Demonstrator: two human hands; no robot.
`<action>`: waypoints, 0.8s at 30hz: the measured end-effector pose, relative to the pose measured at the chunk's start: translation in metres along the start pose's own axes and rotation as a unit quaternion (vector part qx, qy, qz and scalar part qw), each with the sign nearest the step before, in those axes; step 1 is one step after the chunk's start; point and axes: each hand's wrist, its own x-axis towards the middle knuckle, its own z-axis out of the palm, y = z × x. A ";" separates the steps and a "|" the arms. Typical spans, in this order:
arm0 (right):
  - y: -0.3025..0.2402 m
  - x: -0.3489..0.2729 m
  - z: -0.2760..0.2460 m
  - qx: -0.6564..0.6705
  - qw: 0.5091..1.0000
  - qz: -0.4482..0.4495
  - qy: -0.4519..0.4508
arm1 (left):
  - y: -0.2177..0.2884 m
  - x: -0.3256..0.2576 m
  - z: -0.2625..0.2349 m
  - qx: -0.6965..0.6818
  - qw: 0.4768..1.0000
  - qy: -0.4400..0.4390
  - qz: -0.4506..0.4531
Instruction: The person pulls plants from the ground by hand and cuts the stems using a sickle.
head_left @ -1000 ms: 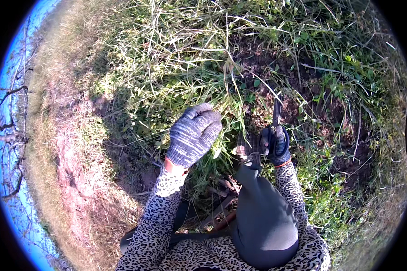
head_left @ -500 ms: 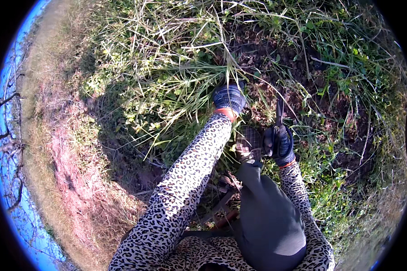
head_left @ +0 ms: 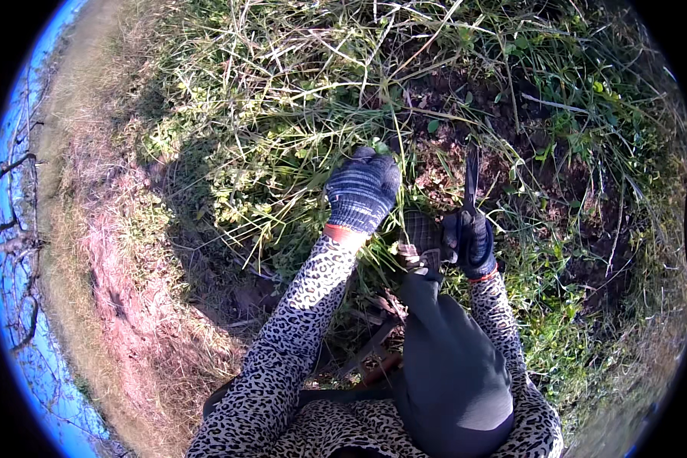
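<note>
My left hand [head_left: 363, 189], in a grey striped knit glove with an orange cuff, is closed at the edge of a thick clump of long grass [head_left: 294, 164]. Its back faces up and the curled fingers are mostly hidden, with green stems showing beside the fist. My right hand [head_left: 477, 243], gloved the same way, grips dark-handled scissors [head_left: 472, 183]. The blades point away from me, over bare reddish soil [head_left: 439, 164], and look nearly closed. Between the hands is my checked shoe [head_left: 421, 233], below a dark grey trouser leg [head_left: 454, 359].
Tangled green and dry grass [head_left: 305, 53] covers the far ground. Low weeds [head_left: 553, 305] grow on the right. At left lie a strip of pinkish bare earth [head_left: 118, 282] and bare branches [head_left: 19, 244]. A brownish frame-like object [head_left: 378, 362] sits beside my leg.
My left hand has drawn back towards me and slightly left, turning its back upward. Grass stems in front of it have shifted. The right hand and scissors have barely moved.
</note>
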 end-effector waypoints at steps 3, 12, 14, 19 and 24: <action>-0.004 -0.001 -0.004 -0.032 0.998 0.027 -0.047 | 0.003 0.002 0.007 0.029 0.994 0.102 0.034; -0.015 0.022 0.039 0.018 0.989 0.120 -0.090 | -0.015 -0.108 -0.047 0.160 0.980 -0.120 0.024; -0.011 0.030 0.044 0.097 0.980 0.131 -0.115 | -0.036 -0.144 -0.092 0.165 0.935 -0.313 -0.003; -0.005 0.049 0.057 0.135 0.976 0.156 -0.064 | -0.071 -0.262 -0.171 0.243 0.885 -0.397 0.006; 0.004 0.063 0.051 0.138 0.979 0.144 -0.045 | -0.039 -0.290 -0.207 0.058 0.959 -0.242 -0.138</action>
